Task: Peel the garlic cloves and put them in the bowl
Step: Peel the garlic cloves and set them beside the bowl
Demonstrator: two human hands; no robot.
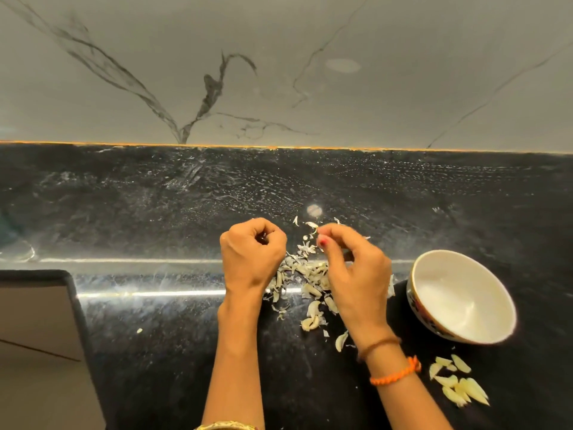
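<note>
Mid-peel: my left hand [252, 247] curls shut, contents hidden, my right hand [350, 268] pinches a skin scrap [311, 225]; next, drop it and finish over the empty bowl [465, 308].

Left hand [252, 249], frame centre: fingers curled inward, contents hidden. Right hand [350, 268] motion-blurred at the fingertips [324, 240]; whether they pinch anything cannot be told. It covers part of the peel pile [305, 274]. Both forearms cut off at bottom edge. Lower left, grey panel [34, 336] cropped, unidentifiable.
</note>
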